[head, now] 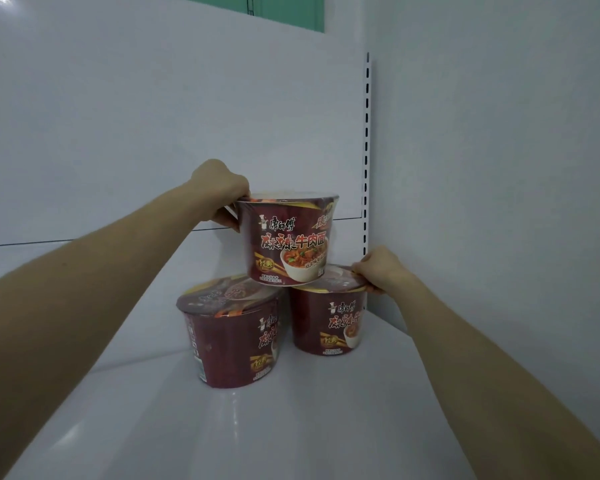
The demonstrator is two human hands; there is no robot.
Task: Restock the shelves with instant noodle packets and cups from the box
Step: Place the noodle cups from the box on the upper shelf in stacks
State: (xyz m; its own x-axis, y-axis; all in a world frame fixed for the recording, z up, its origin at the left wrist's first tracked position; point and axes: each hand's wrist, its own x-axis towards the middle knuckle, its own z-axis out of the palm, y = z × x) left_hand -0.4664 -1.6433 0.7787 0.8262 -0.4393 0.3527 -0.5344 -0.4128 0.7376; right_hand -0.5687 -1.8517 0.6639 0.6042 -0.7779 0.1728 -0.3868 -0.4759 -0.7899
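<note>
— What stands on the white shelf (pixel 326 427)?

— Three dark red instant noodle bowls, shrink-wrapped, with Chinese lettering and a picture of beef noodles on the side; two stand on the shelf board near its back right corner, and the third sits on top of them, bridging the pair.

— How do the two lower ones lie?

— The front-left bowl (pixel 232 344) is nearer the camera; the back-right bowl (pixel 329 323) stands just beside it, close to the right wall; both are upright with their lids up.

— And the top bowl (pixel 288 240)?

— Upright, its base resting on both lids at once; its label faces the camera.

— Where are the hands?

— The left hand (pixel 222 192) is closed on the top bowl's left rim, fingers curled over the lid edge and thumb below it; the right hand (pixel 381 270) pinches the lid rim of the back-right bowl on its right side, fingers on the lid and thumb under the edge.

— Anything else?

— A slotted upright rail (pixel 367 150) runs up the back right corner; the white back panel (pixel 153 116) fills the rear; a strip of green (pixel 284 8) shows above it.
</note>
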